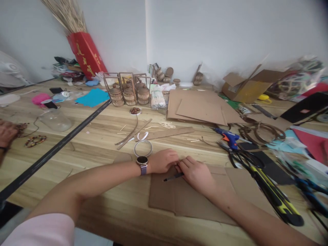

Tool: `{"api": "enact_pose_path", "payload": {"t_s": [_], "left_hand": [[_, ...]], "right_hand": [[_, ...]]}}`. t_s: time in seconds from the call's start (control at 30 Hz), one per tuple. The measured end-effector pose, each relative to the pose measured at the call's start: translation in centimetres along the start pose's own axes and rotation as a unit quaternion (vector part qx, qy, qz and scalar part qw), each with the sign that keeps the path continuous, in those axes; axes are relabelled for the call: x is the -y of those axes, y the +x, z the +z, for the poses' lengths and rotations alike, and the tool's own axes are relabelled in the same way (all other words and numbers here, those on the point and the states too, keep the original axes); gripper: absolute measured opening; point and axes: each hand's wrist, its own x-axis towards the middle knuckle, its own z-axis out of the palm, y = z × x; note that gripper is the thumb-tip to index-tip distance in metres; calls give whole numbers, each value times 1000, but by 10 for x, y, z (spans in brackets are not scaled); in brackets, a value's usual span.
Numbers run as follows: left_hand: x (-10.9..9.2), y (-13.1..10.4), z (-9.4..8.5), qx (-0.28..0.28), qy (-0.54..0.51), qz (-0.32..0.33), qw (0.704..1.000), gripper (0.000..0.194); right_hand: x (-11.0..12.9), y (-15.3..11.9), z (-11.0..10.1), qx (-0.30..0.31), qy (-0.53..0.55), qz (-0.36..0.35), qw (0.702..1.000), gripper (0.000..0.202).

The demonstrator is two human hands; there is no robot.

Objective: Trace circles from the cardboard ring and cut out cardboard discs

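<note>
Where flat brown cardboard [205, 208] presumably gives backing, lower centre, right hand [196, 173] grips slim black pen [173, 177], left hand [163, 161] bunched, hold unclear.

Brown cardboard [192, 203]; black pen [173, 177]; blue-orange glue gun [232, 139]; yellow-black cutter [278, 198]; baskets [130, 98] striped cream, brown.

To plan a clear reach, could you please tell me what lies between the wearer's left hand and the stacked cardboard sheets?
In the head view, a flat brown strip and pale sticks lie between the left hand and those stacked sheets.
</note>
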Motion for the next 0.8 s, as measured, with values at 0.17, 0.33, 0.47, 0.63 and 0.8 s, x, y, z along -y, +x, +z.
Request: {"api": "enact_pose_path", "payload": {"t_s": [0.17,0.33,0.47,0.63,0.8], "left_hand": [[-7,0,3,-12,-3,-26,1000,15],[-8,1,5,-22,-8,-56,998,14],[-7,5,7,-28,-17,-82,996,14],[-10,2,5,-36,-30,-90,995,12],[-8,-5,-2,-25,-48,-66,996,10]], "right_hand": [[11,1,4,-2,-14,45,999,22],[12,3,5,-13,-7,66,998,21],[9,3,1,-25,14,81,996,14],[5,-5,-10,-30,41,99,994,13],[3,-12,-14,-49,54,97,993,19]]}}
